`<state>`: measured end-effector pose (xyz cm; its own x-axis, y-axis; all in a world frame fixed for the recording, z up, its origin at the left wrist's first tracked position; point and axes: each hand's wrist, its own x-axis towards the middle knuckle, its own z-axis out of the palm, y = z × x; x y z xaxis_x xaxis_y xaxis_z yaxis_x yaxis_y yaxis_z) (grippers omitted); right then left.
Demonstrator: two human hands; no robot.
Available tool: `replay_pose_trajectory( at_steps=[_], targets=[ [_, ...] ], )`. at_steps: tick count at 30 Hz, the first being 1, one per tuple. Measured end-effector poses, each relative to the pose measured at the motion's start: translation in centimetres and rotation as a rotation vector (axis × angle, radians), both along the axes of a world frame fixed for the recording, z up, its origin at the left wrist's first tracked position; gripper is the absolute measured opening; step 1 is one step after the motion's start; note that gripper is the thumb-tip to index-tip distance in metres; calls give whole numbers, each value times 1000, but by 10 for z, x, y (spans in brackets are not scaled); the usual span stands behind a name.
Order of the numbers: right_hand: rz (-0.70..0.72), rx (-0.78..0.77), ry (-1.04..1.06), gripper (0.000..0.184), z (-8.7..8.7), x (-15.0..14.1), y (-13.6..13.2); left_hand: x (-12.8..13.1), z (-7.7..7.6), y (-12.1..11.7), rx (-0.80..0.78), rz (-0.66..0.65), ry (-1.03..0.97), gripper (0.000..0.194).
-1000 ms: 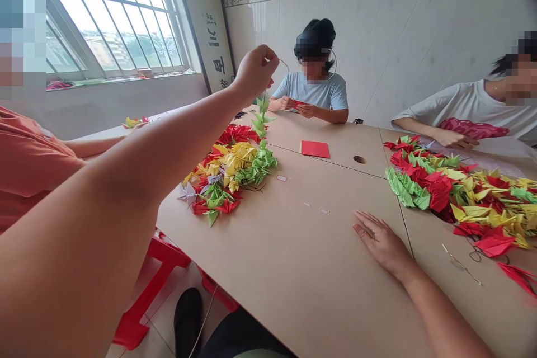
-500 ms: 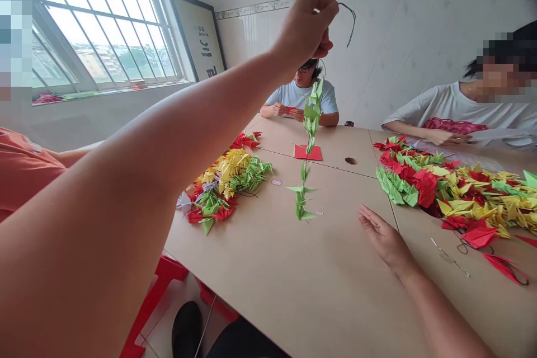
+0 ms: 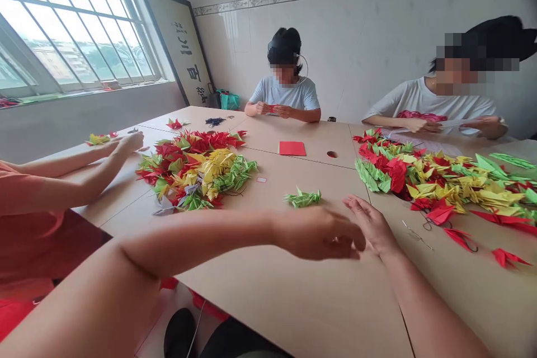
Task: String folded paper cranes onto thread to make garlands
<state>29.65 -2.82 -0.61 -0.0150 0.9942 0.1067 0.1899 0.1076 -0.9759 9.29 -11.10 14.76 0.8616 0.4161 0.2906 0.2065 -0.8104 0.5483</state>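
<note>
My left hand [image 3: 319, 233] and my right hand [image 3: 373, 226] are bare, like my forearms [image 3: 218, 229]; I wear plain black cloth [image 3: 237, 338] on my lap and a rounded black shoe [image 3: 179, 331].

Barred window [image 3: 79, 28] — brightly daylit, pale tiled wall [image 3: 344, 50], brown table [image 3: 302, 288]

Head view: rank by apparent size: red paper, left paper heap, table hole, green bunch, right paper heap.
1. Right paper heap
2. Left paper heap
3. Green bunch, red paper: close; bunch nearer, so unranked
4. Table hole
</note>
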Motion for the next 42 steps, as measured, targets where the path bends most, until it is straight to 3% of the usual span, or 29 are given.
replay_pose_trajectory(
  at_steps=[2, 4, 5, 8, 11, 16, 18, 20, 22, 25, 27, 30, 34, 42],
  targets=[
    [8, -9, 4, 57, 2, 1, -1, 0, -39, -13, -59, -111, -10, 11],
    [23, -13, -10, 56, 6, 0, -3, -3, -63, -12, -138, -8, -70, 13],
    [39, -17, -25, 55, 8, -1, -4, -7, -71, -7, -153, 135, -115, 15],
    [122, -39, -111, 57, 18, -9, -11, -22, -87, 22, -47, 752, -284, 17],
    [260, -70, -232, 55, 33, -25, -27, -36, -103, 50, 1, 978, -208, 35],
    [715, -139, -376, 46, 65, -48, -68, -43, -122, 59, -309, 879, -179, 39],
    [796, -164, -411, 44, 74, -51, -76, -44, -122, 55, -364, 863, -195, 39],
    [711, -126, -421, 32, 75, -48, -73, -46, -118, 51, -426, 846, -181, 43],
    [505, -20, -451, 29, 67, -41, -61, -49, -113, 46, -492, 786, -149, 50],
    [173, 90, -453, 26, 42, -29, -37, -50, -105, 39, -550, 640, -100, 57],
    [83, 147, -502, 33, 26, -25, -26, -47, -101, 35, -571, 578, -91, 51],
    [112, 291, -646, 44, 12, -29, -23, -41, -101, 32, -552, 620, -124, 39],
    [231, 421, -716, 48, 10, -43, -29, -36, -109, 37, -411, 744, -120, 35],
    [243, 397, -591, 32, 16, -46, -24, -38, -121, 55, -279, 768, -71, 35]
  ],
)
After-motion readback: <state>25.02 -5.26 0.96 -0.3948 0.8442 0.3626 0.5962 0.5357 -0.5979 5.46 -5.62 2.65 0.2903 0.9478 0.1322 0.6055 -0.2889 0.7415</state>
